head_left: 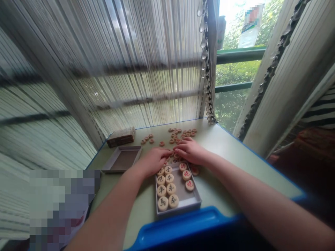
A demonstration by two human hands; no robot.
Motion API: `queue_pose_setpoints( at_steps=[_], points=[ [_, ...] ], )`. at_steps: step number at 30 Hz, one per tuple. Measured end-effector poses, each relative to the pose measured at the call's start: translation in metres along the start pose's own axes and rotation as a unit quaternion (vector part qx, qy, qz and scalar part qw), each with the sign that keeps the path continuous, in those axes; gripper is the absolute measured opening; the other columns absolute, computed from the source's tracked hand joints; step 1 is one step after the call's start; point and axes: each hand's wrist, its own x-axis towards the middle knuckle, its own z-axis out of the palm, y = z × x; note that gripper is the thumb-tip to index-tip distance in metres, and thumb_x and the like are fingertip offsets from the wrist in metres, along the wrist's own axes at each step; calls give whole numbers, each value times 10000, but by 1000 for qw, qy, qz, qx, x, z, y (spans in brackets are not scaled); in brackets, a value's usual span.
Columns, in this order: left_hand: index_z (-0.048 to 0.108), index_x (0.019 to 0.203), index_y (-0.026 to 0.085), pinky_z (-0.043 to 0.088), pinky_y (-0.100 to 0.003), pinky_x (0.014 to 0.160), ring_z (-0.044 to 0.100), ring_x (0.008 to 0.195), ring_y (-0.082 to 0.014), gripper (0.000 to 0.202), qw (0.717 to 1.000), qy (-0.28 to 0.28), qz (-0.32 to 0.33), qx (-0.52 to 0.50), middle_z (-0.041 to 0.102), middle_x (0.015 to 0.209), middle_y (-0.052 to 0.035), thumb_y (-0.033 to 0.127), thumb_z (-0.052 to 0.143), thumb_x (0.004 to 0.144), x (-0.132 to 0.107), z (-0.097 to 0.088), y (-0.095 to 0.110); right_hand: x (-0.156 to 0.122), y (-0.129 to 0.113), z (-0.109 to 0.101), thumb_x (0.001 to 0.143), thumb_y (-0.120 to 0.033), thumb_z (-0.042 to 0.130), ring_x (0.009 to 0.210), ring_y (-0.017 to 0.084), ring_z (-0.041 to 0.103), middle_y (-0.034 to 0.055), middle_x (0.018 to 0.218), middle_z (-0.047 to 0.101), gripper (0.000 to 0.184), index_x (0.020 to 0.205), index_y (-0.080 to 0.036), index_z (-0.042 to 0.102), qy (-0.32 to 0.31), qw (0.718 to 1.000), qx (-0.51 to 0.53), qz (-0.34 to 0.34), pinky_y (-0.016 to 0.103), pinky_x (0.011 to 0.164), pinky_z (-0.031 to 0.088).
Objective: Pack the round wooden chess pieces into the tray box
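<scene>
Both my hands rest on a pale green table (225, 153) just beyond a shallow grey box (192, 200). Several round wooden chess pieces (167, 190) with black and red characters lie in rows in that box. My left hand (153, 161) and my right hand (190, 150) meet fingertip to fingertip over a small cluster of pieces at the box's far end. The fingers of both hands are curled down onto those pieces; what each one grips is hidden. More loose pieces (183, 133) are scattered farther back on the table.
An empty grey box lid (123, 158) lies to the left, with a folded board or book (121, 136) behind it. A blue chair back or rim (183, 226) runs along the table's near edge. Striped curtains (117, 69) and a window (235, 76) stand behind.
</scene>
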Motion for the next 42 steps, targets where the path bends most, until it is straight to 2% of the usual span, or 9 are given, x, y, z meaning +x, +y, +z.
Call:
queue_pose_setpoints(
  at_steps=[4, 12, 19, 23, 27, 29, 32, 38, 42],
  points=[
    [654, 1086, 243, 428, -267, 925, 574, 1042, -160, 345, 1000, -3, -3, -17, 643, 1138, -7, 270, 414, 840, -1, 1, -8, -1, -2, 0, 879, -328, 475, 933, 187, 514, 48, 945, 692, 278, 918, -208, 722, 3, 1000, 29, -2, 339, 887, 343],
    [675, 1047, 238, 423, -268, 918, 590, 1014, -178, 328, 998, 11, -55, 10, 666, 1090, -19, 254, 444, 815, -3, -3, -10, -7, 0, 0, 883, -334, 476, 966, 174, 530, 35, 1006, 679, 264, 1010, -247, 691, -19, 997, 62, -47, 346, 915, 330],
    [677, 1030, 251, 438, -264, 888, 599, 980, -173, 305, 997, 16, -74, 15, 672, 1069, -19, 259, 461, 815, -7, -6, -6, -8, 5, 1, 880, -391, 467, 999, 186, 524, 41, 964, 689, 297, 953, -228, 705, -21, 997, 71, -20, 353, 929, 335],
    [686, 1000, 232, 412, -274, 935, 572, 1025, -175, 302, 997, 44, -51, 27, 664, 1084, -25, 277, 432, 844, -7, -7, -3, -11, 2, -3, 870, -428, 470, 1005, 209, 511, 55, 990, 682, 316, 962, -235, 703, 10, 999, 39, 9, 380, 919, 332],
    [694, 955, 204, 406, -293, 948, 573, 1003, -180, 292, 995, 85, -23, 38, 671, 1045, -41, 282, 434, 847, -8, -10, 0, -13, -2, -7, 878, -429, 458, 1027, 202, 513, 39, 1076, 662, 322, 1028, -254, 683, -25, 998, 52, -18, 377, 929, 316],
    [697, 926, 190, 422, -307, 921, 583, 960, -186, 286, 994, 104, -17, 36, 680, 989, -52, 299, 447, 842, -9, -13, 1, -13, -3, -8, 887, -415, 443, 1006, 195, 528, 35, 1049, 674, 323, 969, -244, 705, -30, 998, 50, -22, 368, 917, 315],
    [694, 907, 176, 425, -323, 904, 584, 935, -195, 291, 991, 128, -23, 36, 681, 943, -63, 340, 464, 835, -10, -17, 2, -12, -1, -8, 886, -398, 447, 968, 185, 545, 42, 993, 690, 327, 870, -227, 725, 2, 1000, 29, -7, 354, 894, 323],
    [690, 886, 174, 442, -303, 842, 590, 885, -191, 308, 992, 108, -34, 51, 683, 896, -63, 352, 442, 845, -11, -19, 6, -11, 4, -6, 864, -350, 486, 881, 189, 553, 59, 908, 698, 274, 866, -206, 719, 26, 1000, 7, -15, 346, 862, 359],
    [690, 864, 168, 444, -300, 821, 595, 861, -191, 303, 991, 119, -28, 55, 683, 874, -63, 336, 438, 848, -12, -20, 8, -9, 4, -2, 828, -270, 528, 860, 192, 539, 55, 849, 700, 204, 849, -201, 718, 29, 1000, 1, 12, 326, 827, 388]
  ],
)
